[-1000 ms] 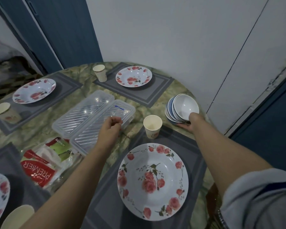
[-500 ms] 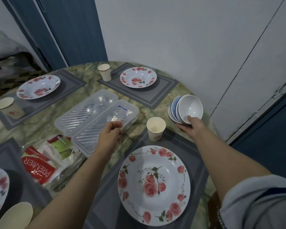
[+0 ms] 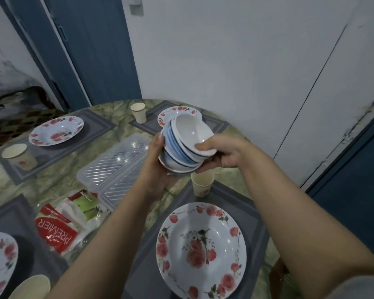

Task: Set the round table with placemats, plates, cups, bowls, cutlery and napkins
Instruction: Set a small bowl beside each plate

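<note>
A stack of bowls (image 3: 187,145) is held in the air above the middle of the round table (image 3: 108,108), clear of its surface. The stack is tilted: the open mouths face up and toward the far right, the bases point down toward the near left, so its axis leans rather than standing upright. The top bowl is white inside; blue-banded bowls show beneath it.

The left hand (image 3: 158,165) cups the stack from the left and from under the base, fingers curled up along its side. The right hand (image 3: 220,153) grips the right side, thumb hooked over the rim of the top bowl, fingers wrapped underneath.

Directly below the stack, a paper cup (image 3: 202,184) stands at the far edge of the near grey placemat (image 3: 248,214), which carries a rose-patterned plate (image 3: 201,250). A clear plastic box (image 3: 115,167) lies left of the hands, and a packet of napkins (image 3: 63,223) lies just in front of it. Further plates and cups sit on placemats at the far and left places.
</note>
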